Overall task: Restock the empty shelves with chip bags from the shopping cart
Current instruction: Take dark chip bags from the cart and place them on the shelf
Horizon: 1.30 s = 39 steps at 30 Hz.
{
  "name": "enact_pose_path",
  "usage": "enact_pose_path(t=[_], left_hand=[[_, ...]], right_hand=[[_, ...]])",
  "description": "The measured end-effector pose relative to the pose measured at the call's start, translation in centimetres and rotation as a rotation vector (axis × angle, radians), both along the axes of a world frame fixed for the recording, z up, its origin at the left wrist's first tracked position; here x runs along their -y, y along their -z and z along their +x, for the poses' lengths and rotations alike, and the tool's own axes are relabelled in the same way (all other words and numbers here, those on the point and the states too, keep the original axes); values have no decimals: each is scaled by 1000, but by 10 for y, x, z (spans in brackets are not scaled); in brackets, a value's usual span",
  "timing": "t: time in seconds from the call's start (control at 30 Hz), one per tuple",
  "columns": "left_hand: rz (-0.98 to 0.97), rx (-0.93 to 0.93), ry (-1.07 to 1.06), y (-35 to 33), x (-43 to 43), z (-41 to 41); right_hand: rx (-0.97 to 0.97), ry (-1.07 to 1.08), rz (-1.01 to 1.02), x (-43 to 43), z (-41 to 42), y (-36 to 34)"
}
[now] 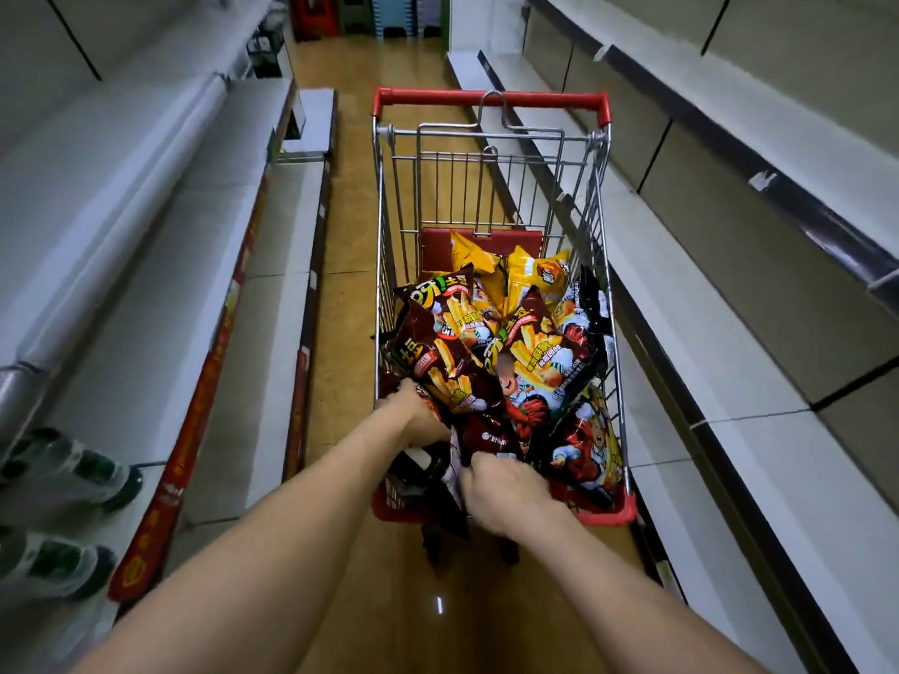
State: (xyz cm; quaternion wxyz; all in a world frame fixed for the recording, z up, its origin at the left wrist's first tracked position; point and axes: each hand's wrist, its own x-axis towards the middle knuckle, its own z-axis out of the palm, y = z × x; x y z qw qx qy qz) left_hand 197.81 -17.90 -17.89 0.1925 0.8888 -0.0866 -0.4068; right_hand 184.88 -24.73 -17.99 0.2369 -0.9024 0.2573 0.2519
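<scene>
A metal shopping cart [491, 133] with red trim stands in the aisle, holding several chip bags. Dark brown bags with fries on them [447, 362] lie at the near left, yellow bags [530, 274] at the far end, and a red and black bag [579, 440] at the near right. My left hand [413, 411] reaches into the near left of the cart and grips the lower edge of a dark brown bag. My right hand [501, 484] is closed on a dark bag [452, 474] at the cart's near edge. That bag is mostly hidden by my hands.
Bare white shelves run along the left side [160, 265] and the right side [705, 304] of the narrow aisle. Green-capped bottles [73, 469] lie on the low left shelf beside me. Red price strips edge the left shelves. The tan floor continues beyond the cart.
</scene>
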Motion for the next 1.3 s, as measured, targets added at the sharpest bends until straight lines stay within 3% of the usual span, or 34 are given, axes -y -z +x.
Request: enact_pose_path(t=[0.07, 0.17, 0.3, 0.5, 0.63, 0.73, 0.83, 0.87, 0.9, 1.0, 1.1, 1.17, 1.2, 1.3], left_hand=[[-119, -69, -105, -13, -15, -3], [-272, -135, -239, -23, -47, -11], [-545, -146, -268, -29, -77, -20], [-793, -166, -292, -53, -69, -24], [-755, -324, -259, -61, -59, -24], [-675, -251, -319, -68, -45, -21], [-692, -404, -345, -89, -31, -19], [-734, -375, -352, -94, -28, -17], [-743, -227, -289, -96, -27, -13], [-507, 468, 286, -94, -23, -3], [-497, 785, 664, -100, -10, -9], [-592, 712, 643, -107, -4, -8], [-651, 576, 565, -112, -3, -8], [-855, 131, 179, -129, -1, -9]], right_hand=[[121, 263, 243, -4, 8, -10], [147, 569, 601, -10, 15, -13], [207, 807, 840, -16, 18, 4], [520, 820, 915, -10, 20, -33], [672, 742, 852, 9, 16, -54], [629, 745, 810, 22, 19, -57], [552, 768, 844, 46, 20, -66], [537, 758, 845, 55, 18, -77], [526, 738, 842, 67, 17, -83], [473, 651, 801, 98, 14, -95], [434, 609, 823, 105, 13, -103], [439, 626, 812, 109, 10, -114], [419, 643, 862, 113, 8, -119], [625, 680, 879, 122, 1, -117]])
